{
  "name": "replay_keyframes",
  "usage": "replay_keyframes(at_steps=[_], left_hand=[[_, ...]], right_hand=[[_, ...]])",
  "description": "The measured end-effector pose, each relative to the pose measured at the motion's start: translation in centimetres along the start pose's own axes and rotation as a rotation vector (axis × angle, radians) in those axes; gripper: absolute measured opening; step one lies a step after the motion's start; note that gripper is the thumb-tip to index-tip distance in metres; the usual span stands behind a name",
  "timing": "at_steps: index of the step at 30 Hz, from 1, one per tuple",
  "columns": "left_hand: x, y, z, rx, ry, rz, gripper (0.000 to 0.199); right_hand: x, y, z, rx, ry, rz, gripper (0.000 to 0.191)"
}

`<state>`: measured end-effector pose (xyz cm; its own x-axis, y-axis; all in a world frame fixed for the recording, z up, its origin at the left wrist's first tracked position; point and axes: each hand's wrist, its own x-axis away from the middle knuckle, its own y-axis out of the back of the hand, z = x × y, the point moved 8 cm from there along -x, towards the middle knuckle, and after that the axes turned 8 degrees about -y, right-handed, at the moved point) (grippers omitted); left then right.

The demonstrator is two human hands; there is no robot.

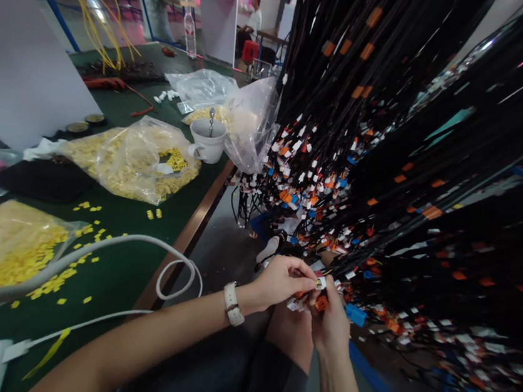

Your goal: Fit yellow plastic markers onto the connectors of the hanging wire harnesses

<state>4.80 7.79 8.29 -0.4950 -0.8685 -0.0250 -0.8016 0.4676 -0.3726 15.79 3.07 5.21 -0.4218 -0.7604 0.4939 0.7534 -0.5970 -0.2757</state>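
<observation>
Held left hand (pixel 280 280) and right hand (pixel 332 320) close together over the lap, fingertips nearly meeting at a small white connector (pixel 321 283). Pinched it, by the look of it, between left thumb and forefinger, and steadied it from the other side with the right thumb. Curled right fingers at an orange connector (pixel 321 303) just below; could not tell whether gripping that one or merely touching it.

Had the white connector at the near edge of a dense mass of hanging black cables (pixel 315 57), to the left of a blue connector (pixel 355 314) and off to the right of the green table (pixel 126 218).

Judged the handling of this one connector to be under way rather than finished: gripped, not released. Could not make out, at such a small size, whether anything was fitted to it or properly seated. Found no mark among the many other connectors by which to sort handled from unhandled, so could not tell how much was done or left overall.

Saw plenty of yellow pieces on the table, in a larger clear bag (pixel 143 157) beside a white cup (pixel 211 149) and in a nearer clear bag (pixel 5 248), plus loose yellow pieces (pixel 88 299) scattered around the nearer one. Noticed a seated person (pixel 255 22) far back, well apart from both hands.
</observation>
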Motion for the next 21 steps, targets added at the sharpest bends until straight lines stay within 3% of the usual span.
replay_keyframes(at_steps=[12, 17, 21], left_hand=[[0.26, -0.30, 0.00, 0.065, -0.022, -0.055, 0.017], [0.27, -0.06, 0.58, 0.153, 0.049, -0.076, 0.025], [0.27, -0.56, 0.80, 0.217, 0.111, 0.043, 0.039]], right_hand=[[-0.30, 0.29, -0.30, 0.077, 0.080, 0.014, 0.040], [-0.39, 0.14, -0.49, 0.092, 0.087, 0.045, 0.038], [-0.13, -0.05, -0.07, 0.130, 0.122, 0.067, 0.036]])
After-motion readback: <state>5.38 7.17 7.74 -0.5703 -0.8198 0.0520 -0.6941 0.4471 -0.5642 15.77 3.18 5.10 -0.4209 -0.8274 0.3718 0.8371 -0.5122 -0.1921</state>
